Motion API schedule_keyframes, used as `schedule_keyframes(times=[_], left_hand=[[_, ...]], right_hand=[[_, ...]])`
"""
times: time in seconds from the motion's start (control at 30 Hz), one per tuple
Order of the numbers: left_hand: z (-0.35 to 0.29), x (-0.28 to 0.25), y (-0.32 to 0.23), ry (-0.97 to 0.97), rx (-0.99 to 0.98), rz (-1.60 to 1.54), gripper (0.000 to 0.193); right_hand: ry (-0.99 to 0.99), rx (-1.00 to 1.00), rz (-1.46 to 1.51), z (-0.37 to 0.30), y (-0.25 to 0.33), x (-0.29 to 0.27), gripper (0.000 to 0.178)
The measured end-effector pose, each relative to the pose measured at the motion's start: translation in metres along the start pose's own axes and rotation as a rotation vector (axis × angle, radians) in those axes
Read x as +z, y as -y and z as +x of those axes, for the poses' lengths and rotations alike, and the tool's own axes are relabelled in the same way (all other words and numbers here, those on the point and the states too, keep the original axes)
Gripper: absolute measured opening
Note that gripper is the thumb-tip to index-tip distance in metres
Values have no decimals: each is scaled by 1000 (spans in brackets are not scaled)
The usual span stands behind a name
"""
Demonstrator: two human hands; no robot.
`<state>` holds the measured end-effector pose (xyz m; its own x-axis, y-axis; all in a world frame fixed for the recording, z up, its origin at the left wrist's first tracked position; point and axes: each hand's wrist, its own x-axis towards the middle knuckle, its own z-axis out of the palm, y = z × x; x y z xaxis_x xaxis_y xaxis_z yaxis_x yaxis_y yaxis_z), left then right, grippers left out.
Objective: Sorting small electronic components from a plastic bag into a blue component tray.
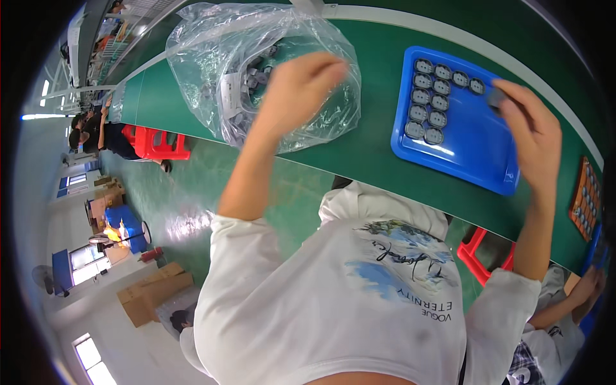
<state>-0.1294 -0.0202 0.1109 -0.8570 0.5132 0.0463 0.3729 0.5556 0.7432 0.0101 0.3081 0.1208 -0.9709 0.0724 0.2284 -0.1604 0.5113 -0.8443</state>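
My left hand point(305, 90), smeared by motion, is over a large clear plastic bag point(327, 48). Its fingers are curled together, and anything in them is hidden. Inside the bag lie several loose dark grey plastic parts point(258, 76) beside a white label point(230, 95). My right hand point(532, 128) pinches a small dark grey plastic part point(496, 97) above the right side of a blue tray point(465, 141). Rounded grey plastic parts point(439, 102) stand in the tray, in two columns at its left and along its far side.
The tray and bag rest on a green table point(369, 154) with a pale far rim. An orange-brown tray point(584, 202) of small parts is at the right, near another person's hands point(587, 289). A red stool point(475, 253) is below the table edge; another red stool point(160, 142) stands left.
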Motion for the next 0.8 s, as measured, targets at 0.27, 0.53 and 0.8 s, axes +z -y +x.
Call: schedule_keyframes(times=[0.27,0.53,0.8], left_hand=[[69,-53,142,-316,-350,850,62],[41,-25,108,-202,-64,728,41],[-5,-13,54,-166,150,176,26]], right_hand=[[-90,263,53,-35,-52,-45,23],[-172,334,147,-71,-45,-44,17],[-80,79,-306,-61,-36,-30,13]])
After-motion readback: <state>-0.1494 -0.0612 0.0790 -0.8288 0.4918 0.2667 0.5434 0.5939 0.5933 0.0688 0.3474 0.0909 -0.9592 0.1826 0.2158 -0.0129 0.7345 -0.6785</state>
